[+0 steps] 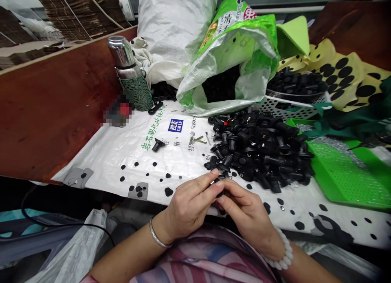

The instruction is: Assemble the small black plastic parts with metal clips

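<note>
My left hand (192,199) and my right hand (248,213) meet at the front edge of the table. Between their fingertips they pinch a small black plastic part (218,189), mostly covered by the fingers. A bit of shiny metal shows at its top. Just beyond the hands lies a large pile of black plastic parts (259,148), some with small metal pieces on them. One single black part (158,144) lies apart on the white sheet, to the left of the pile.
A green tray (330,181) holding many tiny silvery pieces stands at the right. Behind the pile are an open green-and-white bag (195,96) and a white basket (276,105) of black parts. A steel flask (121,52) stands back left, beside a reddish board (61,107).
</note>
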{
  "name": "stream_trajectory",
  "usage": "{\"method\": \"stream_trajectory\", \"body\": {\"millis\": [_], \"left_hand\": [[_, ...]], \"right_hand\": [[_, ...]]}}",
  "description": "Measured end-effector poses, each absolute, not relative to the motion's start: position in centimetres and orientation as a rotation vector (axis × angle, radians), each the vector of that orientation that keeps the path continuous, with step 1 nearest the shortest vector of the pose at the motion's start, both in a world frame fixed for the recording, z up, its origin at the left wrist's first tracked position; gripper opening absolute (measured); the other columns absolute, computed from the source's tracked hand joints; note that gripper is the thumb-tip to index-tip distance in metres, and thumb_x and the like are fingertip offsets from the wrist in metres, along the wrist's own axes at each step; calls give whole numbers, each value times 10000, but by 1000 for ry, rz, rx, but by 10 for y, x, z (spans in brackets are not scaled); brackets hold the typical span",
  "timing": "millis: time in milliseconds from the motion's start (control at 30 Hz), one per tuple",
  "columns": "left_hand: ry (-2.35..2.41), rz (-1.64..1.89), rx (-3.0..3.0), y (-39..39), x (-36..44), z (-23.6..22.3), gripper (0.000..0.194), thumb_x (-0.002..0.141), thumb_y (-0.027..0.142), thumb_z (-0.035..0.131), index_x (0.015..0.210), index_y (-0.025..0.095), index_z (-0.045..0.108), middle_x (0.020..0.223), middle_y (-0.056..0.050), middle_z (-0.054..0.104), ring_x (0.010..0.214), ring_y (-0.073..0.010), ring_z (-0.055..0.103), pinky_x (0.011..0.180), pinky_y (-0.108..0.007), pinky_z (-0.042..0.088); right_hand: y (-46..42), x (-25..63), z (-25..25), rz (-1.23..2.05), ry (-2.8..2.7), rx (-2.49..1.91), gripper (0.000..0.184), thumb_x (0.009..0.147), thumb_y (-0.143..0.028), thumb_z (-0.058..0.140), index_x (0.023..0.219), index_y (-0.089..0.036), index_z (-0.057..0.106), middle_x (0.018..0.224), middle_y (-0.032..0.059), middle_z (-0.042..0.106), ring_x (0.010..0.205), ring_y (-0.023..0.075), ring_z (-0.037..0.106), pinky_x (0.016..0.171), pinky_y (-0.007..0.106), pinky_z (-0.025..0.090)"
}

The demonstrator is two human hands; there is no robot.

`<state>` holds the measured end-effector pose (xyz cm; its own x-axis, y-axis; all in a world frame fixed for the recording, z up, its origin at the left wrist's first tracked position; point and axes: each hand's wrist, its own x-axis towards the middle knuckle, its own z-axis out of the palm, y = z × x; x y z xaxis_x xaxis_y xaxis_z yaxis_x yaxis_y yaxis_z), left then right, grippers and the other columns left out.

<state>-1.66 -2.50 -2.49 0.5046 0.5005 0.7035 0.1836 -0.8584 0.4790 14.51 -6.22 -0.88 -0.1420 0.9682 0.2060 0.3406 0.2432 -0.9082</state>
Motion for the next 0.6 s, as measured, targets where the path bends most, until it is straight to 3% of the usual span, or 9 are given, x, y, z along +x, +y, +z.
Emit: {"method": "stream_trajectory", "body": {"millis": [100,200,333,433,500,600], "left_hand": [[678,1377,2293,-25,-11,-31,473,824,34,483,1284,137,441,1283,-183,515,1158,-210,525,917,-345,497],[745,1454,2160,-26,-7,-34,475,824,19,472,1276,165,459,1262,-148,544,1139,-198,542,932,-342,491],[723,1492,2066,-25,-8,-36,451,828,17,461,1249,176,494,1253,-121,558,1131,-193,549,939,-340,486],[712,1489,1999,-24,-11,-39,417,844,36,445,1231,175,518,1229,-108,580,1120,-193,558,944,-333,482],[731,1476,1922,-23,-11,-41,397,853,54,443,1214,190,537,1219,-91,591,1110,-192,566,951,-331,477],[802,1463,1749,-22,-10,-43,388,862,75,444,1207,221,545,1209,-66,601,1090,-185,581,968,-332,465]], "right_hand": [[-61,141,-11,647,-1668,-1267,213,830,-169,532,1035,-208,575,929,49,612,858,160,581,759,268,484],[-59,137,-10,575,-1612,-1278,226,795,-170,577,1018,-202,597,903,51,614,808,161,578,741,280,484],[-54,132,-6,1244,-1274,-1230,161,825,-305,542,886,-170,605,631,-10,550,496,95,494,497,239,455],[-50,131,-3,1694,-1061,-1081,279,838,-400,498,725,-152,558,482,-59,431,378,60,378,418,223,415],[-49,130,-1,1656,-1138,-1124,302,854,-408,474,715,-150,547,483,-52,445,399,63,398,440,215,411],[-50,127,3,1371,-1394,-1285,242,873,-375,460,884,-156,563,582,-29,512,468,69,427,453,192,374]]}}
